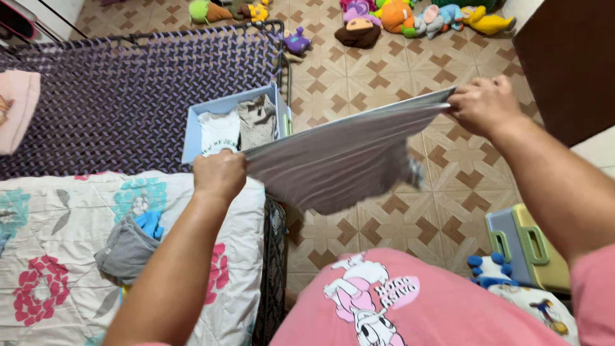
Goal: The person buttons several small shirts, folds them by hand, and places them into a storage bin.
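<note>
A grey cloth (339,157) is stretched taut in the air between my two hands, over the bed's edge and the tiled floor. My left hand (220,174) grips its near-left corner, just in front of a light blue box (190,131). My right hand (482,104) pinches the far-right corner, higher up over the floor. The cloth's lower part hangs blurred. Inside the box lie a folded white garment (219,131) and a folded beige one (257,120).
A floral quilt (57,256) covers the near bed, with a crumpled grey and blue garment (131,247) on it. A purple patterned bedcover (128,90) lies behind. Plush toys (397,16) line the far floor. A green and blue plastic case (528,247) sits at right.
</note>
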